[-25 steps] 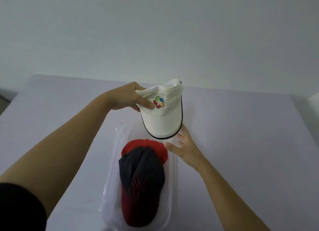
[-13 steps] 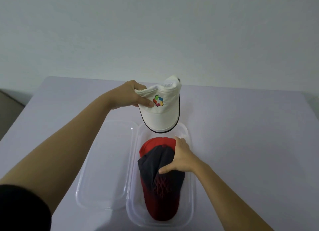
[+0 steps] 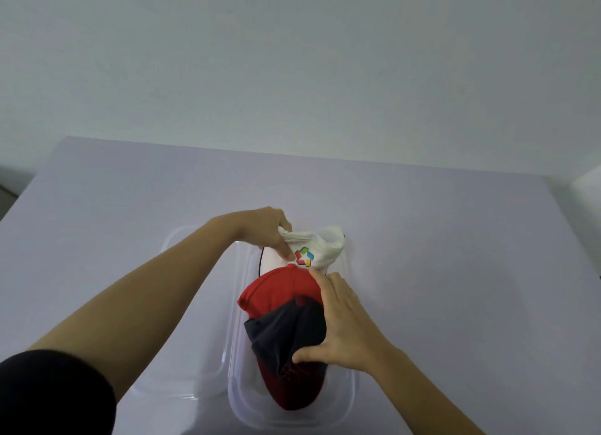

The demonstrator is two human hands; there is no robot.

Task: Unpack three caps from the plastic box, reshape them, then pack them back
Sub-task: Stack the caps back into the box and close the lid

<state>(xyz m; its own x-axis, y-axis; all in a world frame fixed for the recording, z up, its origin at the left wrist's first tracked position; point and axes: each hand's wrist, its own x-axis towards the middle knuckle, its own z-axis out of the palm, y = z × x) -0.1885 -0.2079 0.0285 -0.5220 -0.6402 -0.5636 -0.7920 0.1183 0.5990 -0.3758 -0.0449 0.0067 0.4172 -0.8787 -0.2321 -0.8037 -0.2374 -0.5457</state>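
White cap (image 3: 326,248) lower over lilac table (image 3: 455,239)

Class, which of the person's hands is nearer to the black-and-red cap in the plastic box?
Right. The right hand rests on the black-and-red cap; the left hand grips the white cap beyond it.

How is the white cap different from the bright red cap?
The white cap has a colourful badge; the red cap shows none. The left hand grips the white cap and scrunches its top, while the red cap lies in the plastic box, partly under a dark cap, with the right hand resting on it. The white cap is at the box's far end, the red cap nearer the middle. Both are soft cloth caps.
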